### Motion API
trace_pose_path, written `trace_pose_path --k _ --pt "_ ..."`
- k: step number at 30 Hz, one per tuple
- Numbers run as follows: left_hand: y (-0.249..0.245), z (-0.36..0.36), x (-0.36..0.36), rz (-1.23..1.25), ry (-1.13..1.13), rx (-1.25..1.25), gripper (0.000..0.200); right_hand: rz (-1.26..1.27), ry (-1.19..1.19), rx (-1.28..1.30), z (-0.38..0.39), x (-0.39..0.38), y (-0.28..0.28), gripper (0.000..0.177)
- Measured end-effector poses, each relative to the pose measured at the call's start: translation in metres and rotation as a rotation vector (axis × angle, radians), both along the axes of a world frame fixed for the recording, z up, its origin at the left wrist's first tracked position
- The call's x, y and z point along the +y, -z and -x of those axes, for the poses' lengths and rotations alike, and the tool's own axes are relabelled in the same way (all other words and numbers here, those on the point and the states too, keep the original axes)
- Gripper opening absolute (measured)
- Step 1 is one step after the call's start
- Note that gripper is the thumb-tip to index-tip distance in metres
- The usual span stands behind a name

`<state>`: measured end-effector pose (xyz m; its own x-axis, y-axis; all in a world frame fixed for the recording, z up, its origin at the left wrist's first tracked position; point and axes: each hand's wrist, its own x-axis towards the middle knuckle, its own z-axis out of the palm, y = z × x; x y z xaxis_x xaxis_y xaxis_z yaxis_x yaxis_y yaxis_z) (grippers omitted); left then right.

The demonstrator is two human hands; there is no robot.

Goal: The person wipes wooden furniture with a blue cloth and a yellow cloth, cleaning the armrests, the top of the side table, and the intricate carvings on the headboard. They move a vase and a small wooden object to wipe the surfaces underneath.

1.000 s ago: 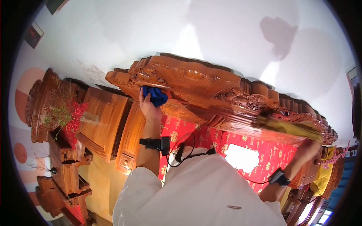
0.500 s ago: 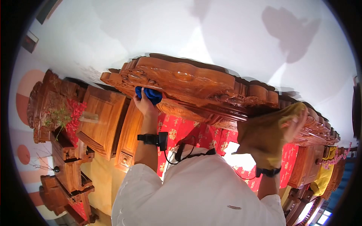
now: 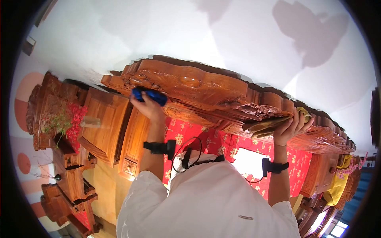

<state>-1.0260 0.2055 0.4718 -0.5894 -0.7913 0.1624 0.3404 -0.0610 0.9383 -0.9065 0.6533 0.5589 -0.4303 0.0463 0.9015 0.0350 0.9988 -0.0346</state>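
Observation:
My left hand [image 3: 150, 108] grips a bunched blue cloth [image 3: 151, 96] against the left part of a carved, glossy reddish-brown wooden piece [image 3: 198, 85]. Farther right, my right hand [image 3: 291, 129] holds a folded olive-brown cloth [image 3: 264, 126] on the carved edge of the same piece. Part of that cloth shows beyond the fingertips, and the palm side is hidden. Both hands touch the wood through the cloths.
Red cloth with gold characters [image 3: 214, 142] hangs below the carving. Wooden cabinets [image 3: 104, 123] and red flowers [image 3: 75, 123] stand at left. A yellow cloth [image 3: 337, 188] and pink blossoms [image 3: 351, 170] are at right. A white wall [image 3: 170, 31] rises behind.
The olive-brown cloth hung loose over my right hand and wrist; now it is bunched low against the carving under my fingers. My left hand and the blue cloth moved slightly left.

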Motion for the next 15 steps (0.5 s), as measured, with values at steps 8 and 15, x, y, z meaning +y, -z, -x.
trace_pose_path --k 8,15 --pt "0.002 -0.013 0.006 0.633 -0.096 -0.266 0.044 -0.019 -0.007 0.028 0.006 -0.004 0.001 0.043" --pt "0.006 -0.019 -0.001 0.498 -0.031 -0.242 0.042 -0.071 0.004 0.024 0.007 0.000 0.005 0.044"
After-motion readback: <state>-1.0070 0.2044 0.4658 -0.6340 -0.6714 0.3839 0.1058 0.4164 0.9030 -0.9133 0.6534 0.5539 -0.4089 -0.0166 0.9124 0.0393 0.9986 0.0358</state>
